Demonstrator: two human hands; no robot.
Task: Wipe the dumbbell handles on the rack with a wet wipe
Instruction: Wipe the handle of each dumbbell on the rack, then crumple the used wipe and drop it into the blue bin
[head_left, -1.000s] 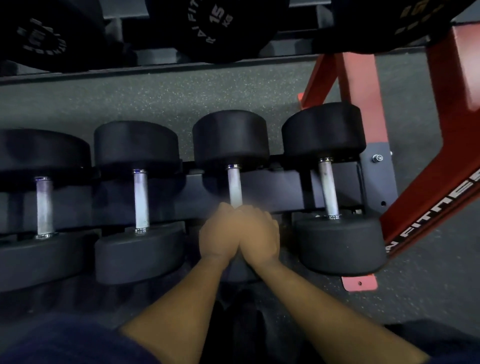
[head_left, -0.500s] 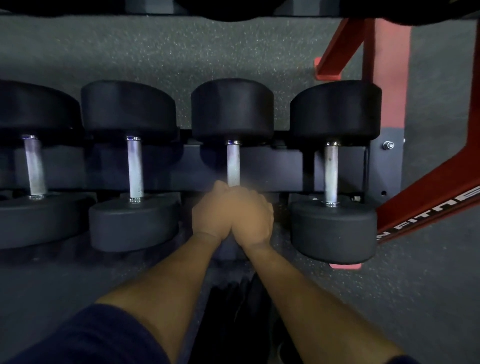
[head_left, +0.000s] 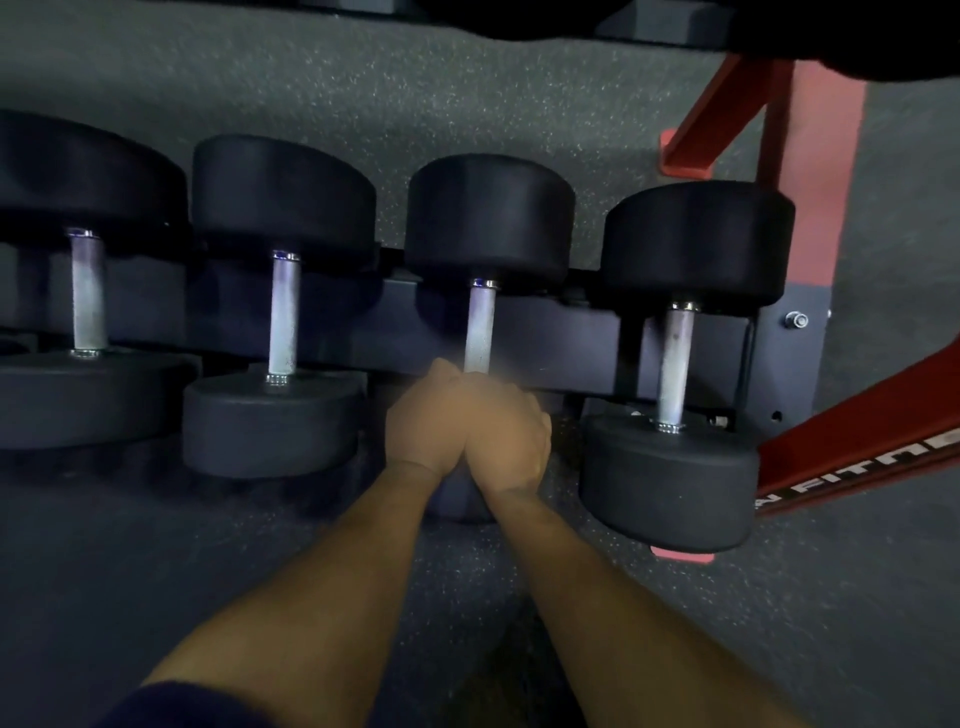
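- Our fingers are out of sight: they curl away under the backs of the left hand (head_left: 423, 426) and the right hand (head_left: 506, 436), so we cannot tell whether they are spread, pressed together or pinching anything.
- Both hands meet knuckle to knuckle over the near end of the third handle (head_left: 479, 332), counting from the left. Its bare metal shows only above them, up to the far head (head_left: 488, 218).
- We see no wet wipe. If it is here, it sits inside the clasp. We judge that is why both hands close on one spot: to wrap it round the bar.
- The dumbbells lie across the rack rail (head_left: 571, 343) with their handles pointing away from us, so a stroke along the bar runs toward the far head and back.
- That stroke is bounded by the far head at the top and by the near head (head_left: 457, 499), mostly covered by our wrists, at the bottom.
- Sideways room is tight. The second dumbbell's near head (head_left: 270, 426) lies just beside the left hand, and the rightmost dumbbell's near head (head_left: 670, 483) lies just beside the right.
- The leftmost handle (head_left: 87, 296), second handle (head_left: 283, 317) and rightmost handle (head_left: 675, 364) stand apart from our hands.
- The red frame (head_left: 831, 452) rises just beyond the rightmost dumbbell, so we judge that a reach to that last handle has less room on the right.
- The speckled floor (head_left: 363, 104) shows beyond the far heads and beneath our forearms.
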